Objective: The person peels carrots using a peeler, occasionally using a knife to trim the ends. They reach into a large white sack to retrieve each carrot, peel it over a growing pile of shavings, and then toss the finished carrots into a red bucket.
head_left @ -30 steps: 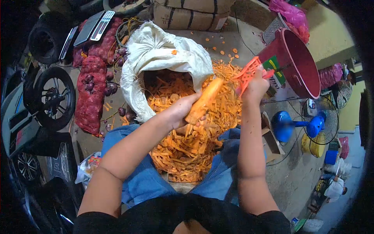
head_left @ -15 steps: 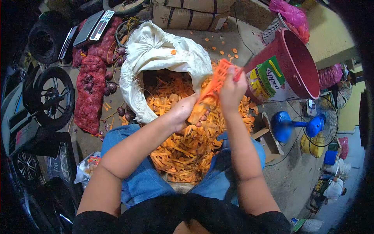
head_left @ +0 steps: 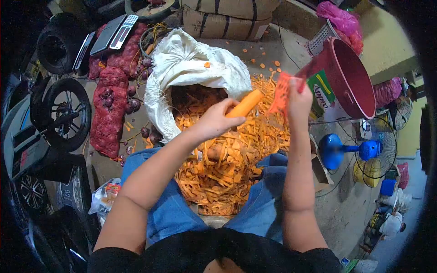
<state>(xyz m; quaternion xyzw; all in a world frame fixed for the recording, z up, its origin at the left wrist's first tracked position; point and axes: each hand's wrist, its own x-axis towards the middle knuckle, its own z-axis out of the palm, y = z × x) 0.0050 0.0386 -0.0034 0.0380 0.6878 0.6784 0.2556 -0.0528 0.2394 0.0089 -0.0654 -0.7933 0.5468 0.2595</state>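
A smooth, peeled carrot (head_left: 246, 103) slants up to the right from my left hand (head_left: 217, 121), whose fingers are closed round its lower end. In my right hand (head_left: 299, 98) is an orange peeler (head_left: 281, 93) with a flat, perforated blade, blurred by motion, and a red handle. The peeler is apart from the carrot, off to its right. Below both hands, a heap of carrot peelings (head_left: 218, 182) lies between the knees. Behind my left hand, a white woven sack (head_left: 159, 91) gapes open with carrots and peelings in its mouth.
A large red bucket (head_left: 339, 75) leans at the right, near a blue fan (head_left: 331, 150). Red net bags of onions (head_left: 109, 123) lie at the left, beside a motorbike wheel (head_left: 66, 113). Cardboard boxes (head_left: 227, 20) stand at the back. A person (head_left: 389, 227) is far right.
My right hand has swung the peeler right, away from the carrot. My left hand has turned the carrot, which now points up and right and looks smooth.
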